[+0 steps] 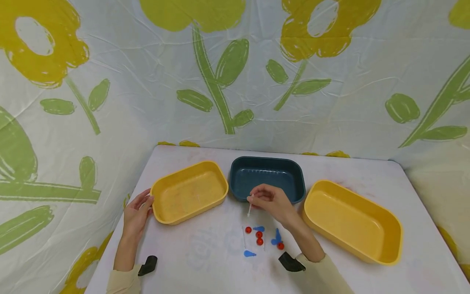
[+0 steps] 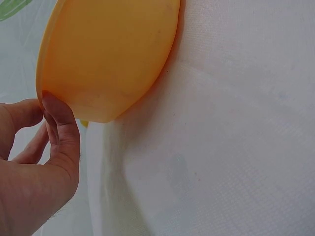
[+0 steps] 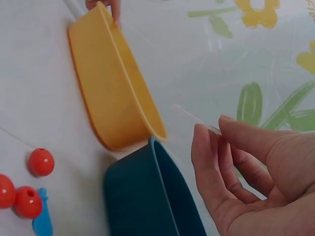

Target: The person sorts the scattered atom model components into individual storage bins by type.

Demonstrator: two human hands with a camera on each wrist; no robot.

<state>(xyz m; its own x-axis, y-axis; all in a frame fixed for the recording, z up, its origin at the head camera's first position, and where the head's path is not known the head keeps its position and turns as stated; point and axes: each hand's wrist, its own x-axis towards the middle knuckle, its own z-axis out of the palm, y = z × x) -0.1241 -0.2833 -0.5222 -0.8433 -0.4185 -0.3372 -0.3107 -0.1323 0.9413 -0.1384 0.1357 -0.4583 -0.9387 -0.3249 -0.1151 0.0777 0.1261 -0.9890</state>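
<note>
My left hand pinches the near left rim of a yellow plastic bin, thumb and fingers on either side in the left wrist view. My right hand holds a thin whitish stick between thumb and fingertips, in front of the dark teal bin. The stick has a small pronged-looking tip, too fine to make out. Below the right hand lie several red beads with holes, several small blue pear-shaped pieces and thin pale sticks.
A second yellow bin stands at the right, angled along the table. The teal bin sits between the two yellow ones, close beside the left one. Behind the table hangs a flower-printed cloth.
</note>
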